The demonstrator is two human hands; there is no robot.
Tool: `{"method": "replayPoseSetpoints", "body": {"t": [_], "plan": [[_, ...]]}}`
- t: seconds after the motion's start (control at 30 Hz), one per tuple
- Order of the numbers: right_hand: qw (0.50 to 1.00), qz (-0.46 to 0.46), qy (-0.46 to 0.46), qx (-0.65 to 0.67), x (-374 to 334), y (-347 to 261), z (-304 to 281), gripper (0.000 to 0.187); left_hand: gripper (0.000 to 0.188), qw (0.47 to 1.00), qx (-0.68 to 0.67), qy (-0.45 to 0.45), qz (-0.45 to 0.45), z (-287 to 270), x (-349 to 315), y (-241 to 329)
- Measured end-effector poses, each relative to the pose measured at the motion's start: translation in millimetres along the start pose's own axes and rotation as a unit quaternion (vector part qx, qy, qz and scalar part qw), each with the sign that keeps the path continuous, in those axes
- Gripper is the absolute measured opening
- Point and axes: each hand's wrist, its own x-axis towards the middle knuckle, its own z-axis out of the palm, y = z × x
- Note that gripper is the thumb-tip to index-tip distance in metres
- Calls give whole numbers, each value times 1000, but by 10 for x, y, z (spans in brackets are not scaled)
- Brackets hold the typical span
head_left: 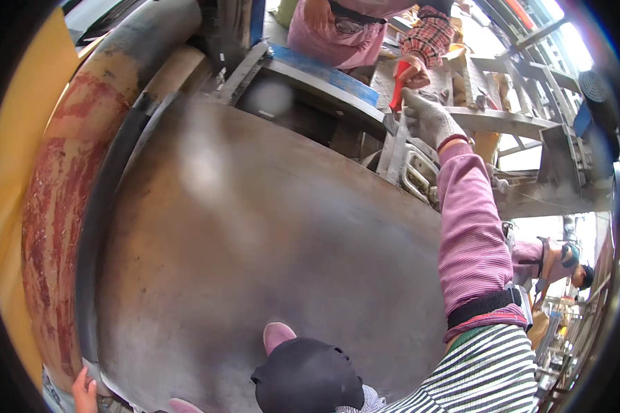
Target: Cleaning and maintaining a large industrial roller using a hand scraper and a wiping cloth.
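My right hand point(430, 118), in a pale grey work glove, reaches far forward to the metal frame at the upper right. Its fingers are curled in beside a red-handled tool point(399, 86); what they close on, if anything, is hidden. A co-worker's bare hand point(414, 71), below a plaid sleeve, grips the red handle from the far side. At the lower left edge my left hand point(84, 392) is bare and partly cut off. Its visible fingers are stretched out beside the end of a long, worn red-and-tan roller point(69, 186).
A wide, smooth brown-grey surface point(269, 261) spreads below me. Along its far side runs a metal frame with a blue bar point(324, 74). A yellow panel point(14, 172) borders the roller. My dark-covered knee point(306, 378) is in front. Another person point(551, 260) bends over at the right.
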Motion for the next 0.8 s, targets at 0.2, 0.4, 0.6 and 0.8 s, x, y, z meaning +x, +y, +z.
{"method": "replayPoseSetpoints", "body": {"t": [0.2,0.4,0.6,0.8], "plan": [[965,-117,50,-231,157,414,557,15,44,996,-49,72,13,298,9,-1348],[869,-62,-364,331,-1273,583,1853,26,42,993,-67,100,2,309,97,-994],[844,-5,-411,345,-1825,656,2687,22,44,992,-83,95,26,425,76,-1291],[955,-88,-279,-55,-2106,666,3065,25,44,993,-45,96,43,1189,109,-2045]]}}
